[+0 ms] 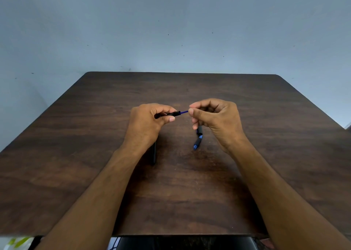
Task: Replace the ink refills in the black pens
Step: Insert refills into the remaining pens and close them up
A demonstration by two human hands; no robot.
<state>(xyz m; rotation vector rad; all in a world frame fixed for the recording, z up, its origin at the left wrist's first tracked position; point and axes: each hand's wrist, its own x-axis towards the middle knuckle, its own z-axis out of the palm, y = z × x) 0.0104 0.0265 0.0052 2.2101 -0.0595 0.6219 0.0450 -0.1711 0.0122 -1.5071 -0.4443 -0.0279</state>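
My left hand (150, 120) grips a black pen barrel (173, 114) held level above the table, its open end pointing right. A thin blue ink refill (183, 112) sticks out of that end. My right hand (212, 115) pinches the refill's right end between thumb and forefinger. Below my right hand, a black pen part with blue ends (198, 138) lies on the table, its top hidden by my fingers. Another black pen (153, 154) lies on the table partly under my left wrist.
The dark wooden table (95, 155) stands against a pale blue-grey wall (171, 31). At the bottom left corner, beyond the table's near edge, something white and green (17, 242) shows. A dark object (180, 243) sits below the near edge.
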